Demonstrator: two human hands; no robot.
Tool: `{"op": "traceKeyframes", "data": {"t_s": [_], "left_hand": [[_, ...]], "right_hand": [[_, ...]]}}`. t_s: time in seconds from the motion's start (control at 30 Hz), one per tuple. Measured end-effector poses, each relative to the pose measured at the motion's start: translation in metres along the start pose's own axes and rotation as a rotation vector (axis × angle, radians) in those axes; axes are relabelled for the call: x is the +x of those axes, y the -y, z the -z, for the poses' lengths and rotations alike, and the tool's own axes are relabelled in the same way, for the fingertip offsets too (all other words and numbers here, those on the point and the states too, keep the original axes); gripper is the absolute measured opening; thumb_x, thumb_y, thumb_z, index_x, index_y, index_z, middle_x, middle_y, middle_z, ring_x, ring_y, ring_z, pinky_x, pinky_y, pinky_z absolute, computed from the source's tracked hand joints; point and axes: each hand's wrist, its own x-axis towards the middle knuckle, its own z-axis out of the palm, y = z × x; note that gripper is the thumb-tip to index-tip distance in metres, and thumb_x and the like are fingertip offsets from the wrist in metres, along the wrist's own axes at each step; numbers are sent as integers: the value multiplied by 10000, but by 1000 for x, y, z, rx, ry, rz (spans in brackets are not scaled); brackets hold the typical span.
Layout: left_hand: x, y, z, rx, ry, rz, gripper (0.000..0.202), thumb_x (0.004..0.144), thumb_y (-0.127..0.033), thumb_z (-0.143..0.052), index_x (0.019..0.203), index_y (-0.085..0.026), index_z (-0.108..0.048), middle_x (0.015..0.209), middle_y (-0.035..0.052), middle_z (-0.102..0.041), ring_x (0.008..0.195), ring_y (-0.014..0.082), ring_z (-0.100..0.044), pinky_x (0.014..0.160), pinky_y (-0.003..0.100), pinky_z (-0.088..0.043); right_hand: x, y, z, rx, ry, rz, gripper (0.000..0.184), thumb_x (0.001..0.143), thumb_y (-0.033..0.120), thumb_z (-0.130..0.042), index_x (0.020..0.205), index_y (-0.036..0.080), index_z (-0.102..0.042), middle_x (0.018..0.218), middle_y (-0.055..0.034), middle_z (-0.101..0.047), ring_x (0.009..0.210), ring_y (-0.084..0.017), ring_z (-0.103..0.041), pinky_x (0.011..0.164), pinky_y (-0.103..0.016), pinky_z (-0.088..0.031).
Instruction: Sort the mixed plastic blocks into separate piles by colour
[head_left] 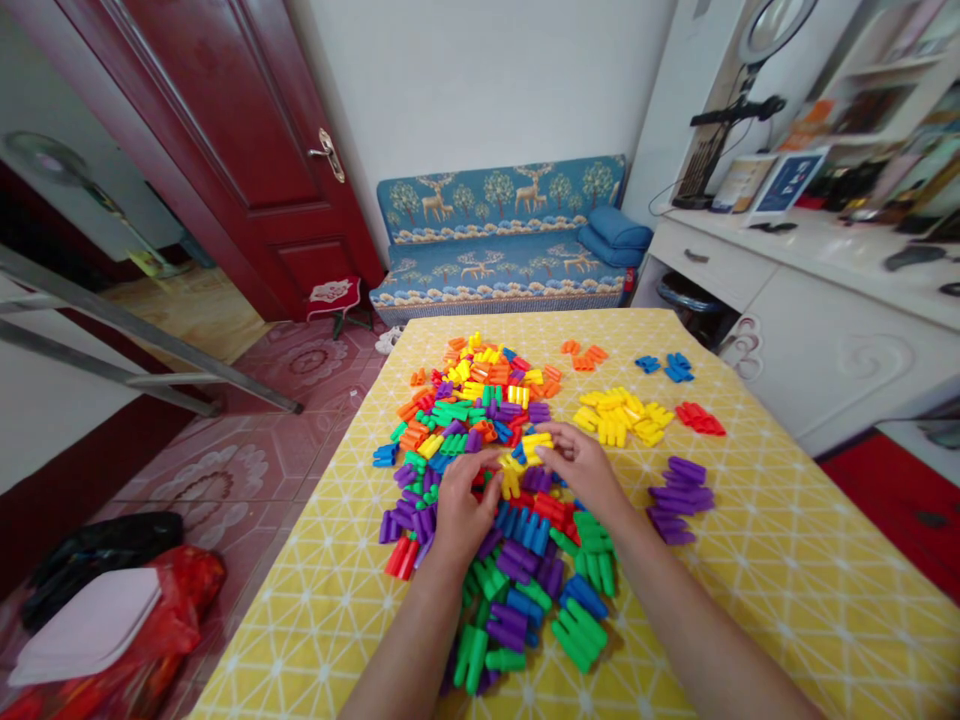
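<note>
A long heap of mixed plastic building blocks [517, 560], shaped like joined tubes, lies down the middle of the table. Over it, my right hand [581, 465] pinches a yellow block [537, 446] between thumb and fingers. Just left of that, my left hand [466, 500] curls its fingers at another yellow block [511, 477], which it appears to grip. Right of the heap lie separate groups by colour: yellow blocks [622, 415], purple blocks [680, 498], red blocks [700, 418], blue blocks [677, 367] and orange blocks [587, 358].
The table wears a yellow patterned cloth [787, 560]. Behind it stands a blue sofa [495, 260] with deer patterns. A white cabinet [825, 320] is at the right, a red door [225, 120] at the left. Bags [180, 600] and a metal ladder [135, 340] are left of the table.
</note>
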Motion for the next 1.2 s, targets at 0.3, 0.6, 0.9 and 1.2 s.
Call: {"op": "traceKeyframes", "data": {"t_s": [0.3, 0.6, 0.9, 1.2], "left_hand": [[1, 4, 0, 64, -55, 13, 158, 844, -179, -573, 955, -214, -679, 937, 44, -709, 925, 217, -642, 851, 382, -497], [3, 2, 3, 74, -173, 37, 176, 846, -161, -562, 971, -218, -671, 988, 49, -680, 983, 222, -613, 890, 394, -487], [1, 1, 5, 120, -242, 49, 317, 768, -78, -536, 1049, -203, -614, 1097, 70, -623, 1082, 242, -566, 957, 416, -452], [2, -1, 9, 105, -272, 25, 382, 733, -40, -483, 1071, -191, -577, 1164, 85, -587, 1155, 242, -534, 1017, 425, -424]], "right_hand": [[58, -13, 73, -838, -413, -4, 363, 803, 362, -563, 1124, 219, -652, 880, -65, -692, 801, -216, -624, 679, -315, -458], [74, -24, 66, -1126, -256, 73, 305, 835, 343, -587, 1088, 221, -706, 928, -99, -708, 927, -263, -570, 779, -368, -427], [52, -3, 8, -800, -16, 340, 310, 828, 170, -551, 1105, 214, -682, 1114, -85, -645, 1067, -238, -544, 945, -381, -433], [39, 7, -70, -901, 309, 328, 628, 773, 78, -540, 1378, 225, -460, 1170, -86, -555, 1039, -204, -562, 841, -301, -464]]}}
